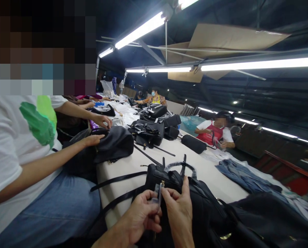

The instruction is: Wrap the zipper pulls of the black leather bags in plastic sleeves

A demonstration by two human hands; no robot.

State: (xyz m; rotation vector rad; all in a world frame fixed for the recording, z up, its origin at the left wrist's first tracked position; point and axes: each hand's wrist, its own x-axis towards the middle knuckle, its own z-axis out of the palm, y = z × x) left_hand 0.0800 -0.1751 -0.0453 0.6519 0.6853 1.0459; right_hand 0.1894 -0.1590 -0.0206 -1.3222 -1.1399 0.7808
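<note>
A black bag (204, 210) lies in front of me at the table edge, its carry handle (195, 171) wrapped in clear plastic. My left hand (140, 215) is closed on a piece of clear plastic film (158, 198) just below a gold-coloured zipper pull (162, 183). From the other side my right hand (179, 208) pinches beside the pull at the film's edge, its index finger extended upward along the bag. Exactly what lies between the right fingertips is partly hidden. Loose black straps (117, 179) trail to the left.
On my left, a co-worker in a white shirt (8, 144) handles another black bag (117, 143). More black bags (148, 132) are piled farther along the white table (128, 172). Blue denim cloth (243, 175) lies right; a person in a red apron (212, 137) works across the table.
</note>
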